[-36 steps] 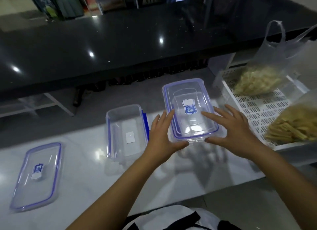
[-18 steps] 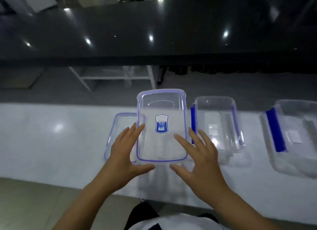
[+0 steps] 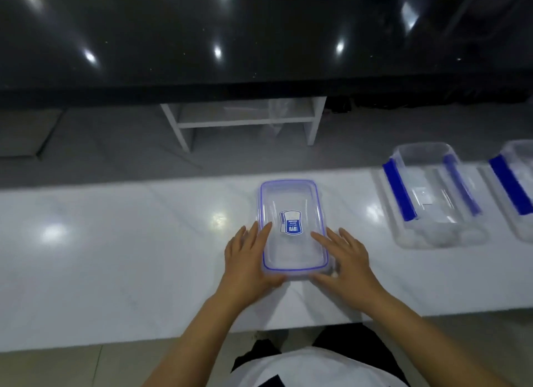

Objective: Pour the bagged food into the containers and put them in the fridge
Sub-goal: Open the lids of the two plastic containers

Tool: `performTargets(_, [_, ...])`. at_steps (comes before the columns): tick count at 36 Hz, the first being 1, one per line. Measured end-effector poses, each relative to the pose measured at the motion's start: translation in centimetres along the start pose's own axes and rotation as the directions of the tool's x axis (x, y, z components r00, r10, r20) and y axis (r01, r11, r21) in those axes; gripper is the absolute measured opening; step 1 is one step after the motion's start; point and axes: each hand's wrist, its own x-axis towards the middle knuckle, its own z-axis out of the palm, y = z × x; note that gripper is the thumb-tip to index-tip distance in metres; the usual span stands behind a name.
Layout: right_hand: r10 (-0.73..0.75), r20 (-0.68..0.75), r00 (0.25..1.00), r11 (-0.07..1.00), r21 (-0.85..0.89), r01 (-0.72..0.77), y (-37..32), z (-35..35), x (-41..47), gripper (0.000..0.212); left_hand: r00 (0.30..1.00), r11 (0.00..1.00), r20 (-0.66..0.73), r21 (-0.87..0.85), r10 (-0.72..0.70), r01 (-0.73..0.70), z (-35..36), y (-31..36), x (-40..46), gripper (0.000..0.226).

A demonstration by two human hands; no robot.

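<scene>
A clear lid [image 3: 292, 251] with a blue seal and a blue label lies flat on the white counter [image 3: 115, 257], on top of a second lid of the same kind whose label peeks out beside it. My left hand [image 3: 248, 259] lies along its left edge and my right hand [image 3: 346, 259] along its right edge. The fingers are straight and both thumbs lie at the near edge. Two clear open containers with blue clips stand at the right, one [image 3: 432, 196] fully in view and one [image 3: 519, 190] cut by the frame. No food bags are in view.
A glossy black raised counter [image 3: 259, 40] runs across the back, with a white shelf frame [image 3: 245, 121] on the grey floor below it. The white counter's near edge is just in front of my body.
I turned left and carried the lid away from the rightmost container. It came down onto the lid lying on the counter. The food bags and white rack left the view.
</scene>
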Motion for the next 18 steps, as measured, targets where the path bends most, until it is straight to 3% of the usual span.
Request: performTargets(18, [0.044, 0.028, 0.999, 0.997, -0.066, -0.042, -1.2, 1.0, 4.5, 0.082, 1.0, 1.0, -0.001, 0.026, -0.008, 0.008, -1.7, -2.9, 3.7, 0.112])
